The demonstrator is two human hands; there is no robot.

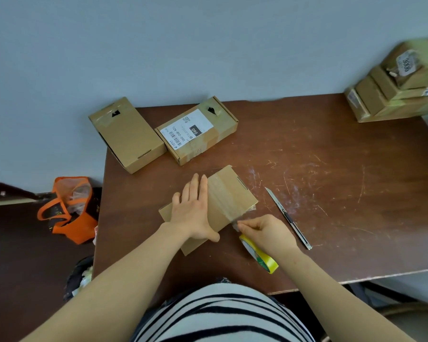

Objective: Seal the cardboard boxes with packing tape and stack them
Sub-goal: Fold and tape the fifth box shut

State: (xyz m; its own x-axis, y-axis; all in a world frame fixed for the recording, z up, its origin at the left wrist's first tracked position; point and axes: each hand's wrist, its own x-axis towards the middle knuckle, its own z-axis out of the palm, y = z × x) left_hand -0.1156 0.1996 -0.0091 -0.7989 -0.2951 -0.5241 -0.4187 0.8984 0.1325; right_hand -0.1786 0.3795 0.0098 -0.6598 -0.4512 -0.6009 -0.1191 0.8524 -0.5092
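- Cardboard box lies flat on the surface, under the left hand and just beyond the right hand, turned at an angle to the near edge.
- Left hand rests palm down on the box, fingers straight and close together, thumb stretched out along the box's near side.
- Right hand sits just to the right of the left one, off the box's near-right edge, with its fingers curled and thumb and forefinger pinching the end of a clear tape strip.
- The strip runs across the box top, from beside the left hand's fingers down to the right hand's fingertips.
- Yellow tape roll stands on edge under the heel of the right hand, touching it; how it is held cannot be told.
- Utility knife lies on the surface just right of the right hand, blade out and pointing away, apart from the box.
- Beyond the left hand's fingertips two more boxes touch side by side: a plain box reaching past the surface's left edge, and a labelled box.
- Well beyond and to the right of the right hand, a blurred stack of boxes stands at the far corner.
- Left of the left arm, an orange bag sits on the floor.
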